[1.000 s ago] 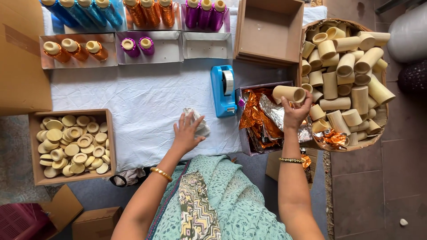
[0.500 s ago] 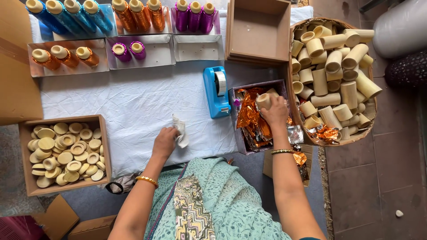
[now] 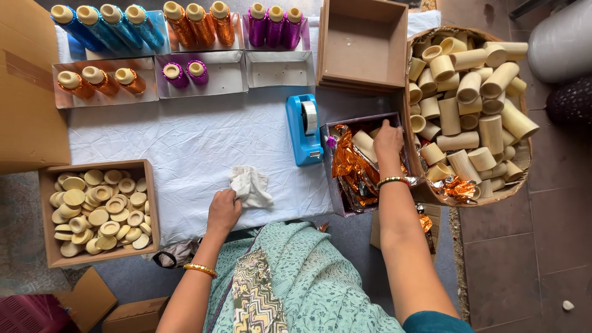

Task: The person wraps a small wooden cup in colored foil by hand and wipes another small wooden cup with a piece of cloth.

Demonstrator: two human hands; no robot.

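Head view: your left hand rests on the white sheet at the near table edge, fingers curled together and pinching the edge of a crumpled white cloth, which lies on the sheet just right of that hand. Your right hand reaches down into the open box of orange foil wrappers, fingers bent into the far corner and touching a cream tube lying among the foil; can't tell whether they actually clamp it, the fingertips are hidden. That box sits between the blue tape dispenser and the round basket, which is heaped with more cream tubes. A scrap of orange foil lies on the basket's near rim. Far side of the sheet: shallow trays hold thread spools, blue ones at the left, orange ones in the middle, purple ones to their right, with a second tray row nearer you holding three orange and two purple spools. Empty cardboard tray sits beyond the foil box. Near left, a cardboard box of cream round caps sits well apart from your left hand. Gold bangles on both wrists.
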